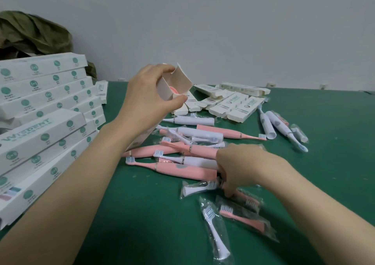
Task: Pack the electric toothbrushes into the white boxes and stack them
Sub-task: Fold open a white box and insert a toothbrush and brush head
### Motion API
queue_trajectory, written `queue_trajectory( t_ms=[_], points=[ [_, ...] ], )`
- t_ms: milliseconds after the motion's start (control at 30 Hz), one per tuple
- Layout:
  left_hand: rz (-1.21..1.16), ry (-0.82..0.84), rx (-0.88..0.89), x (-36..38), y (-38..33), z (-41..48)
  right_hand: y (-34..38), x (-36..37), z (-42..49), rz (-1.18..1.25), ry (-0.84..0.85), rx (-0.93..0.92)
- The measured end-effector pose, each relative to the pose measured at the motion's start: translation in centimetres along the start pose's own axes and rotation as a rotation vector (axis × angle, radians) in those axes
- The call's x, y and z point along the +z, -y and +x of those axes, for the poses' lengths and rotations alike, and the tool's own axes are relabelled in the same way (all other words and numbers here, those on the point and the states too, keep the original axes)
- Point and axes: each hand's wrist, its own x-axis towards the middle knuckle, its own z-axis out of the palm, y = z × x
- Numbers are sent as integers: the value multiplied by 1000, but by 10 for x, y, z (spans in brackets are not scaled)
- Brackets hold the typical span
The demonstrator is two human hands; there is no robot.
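On the wide green bench [142, 234], the tall stack of closed white printed boxes [44, 102] on your left suggests much of the packing is done. The heap of empty white cartons [229, 102] at the back and the loose pile of pink and white electric toothbrushes [182, 169] in the middle say plenty remains. You seem to be mid-fill. Your left hand [146, 98] has its grip clamped round an open white cardboard box [176, 82], raised with flaps up and something pink already inside. Your right hand [243, 167] is down among the clear-wrapped pink brush heads [239, 214]; whether that grip has closed on one I cannot tell. Next, you likely need to lift one packet clear, slip it into the box mouth and tuck the flaps. The crossed handles and slippery overlapping wrappers beside your fingers could drag along.
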Motion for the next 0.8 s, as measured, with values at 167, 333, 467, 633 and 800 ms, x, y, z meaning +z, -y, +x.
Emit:
queue_trajectory(
  t_ms=[167,333,467,633,800],
  points=[
    [2,9,6,-2,0,0,-16,-18,1,377,-132,-55],
    [-10,18,11,2,-2,-2,-27,-46,-11,1217,-782,-223],
    [-18,31,47,8,-9,-3,-10,-65,-13,1832,-1022,-480],
    [-42,32,85,11,-16,-6,12,-53,6,1412,-1380,-157],
    [-60,18,99,14,-19,-6,17,-45,15,1268,-1452,-153]
  ],
)
